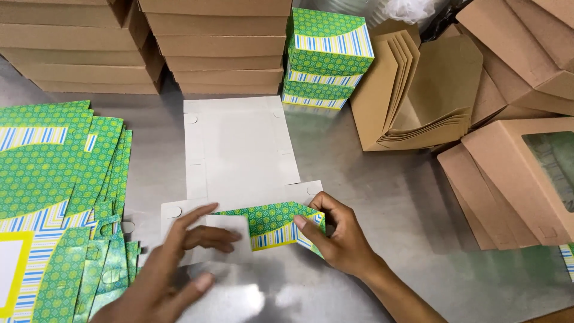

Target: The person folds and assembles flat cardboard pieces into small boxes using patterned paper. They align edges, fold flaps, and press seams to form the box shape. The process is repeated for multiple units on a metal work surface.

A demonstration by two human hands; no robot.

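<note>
At lower centre, the left hand (173, 263) presses flat on the white box blank (239, 149) on the desk (382, 197); the right hand (335, 233) pinches its green patterned flap (269, 221) upward. Uneven pressure could crease it crookedly. Finished green boxes (326, 57) stand beyond.

The flat box blank (239, 149) lies unfolded on the table with its plain white inner face up, long axis running away from the person. Its near flap (272, 224) is folded up and over, exposing the green patterned outer face with a blue-and-yellow striped band.
</note>
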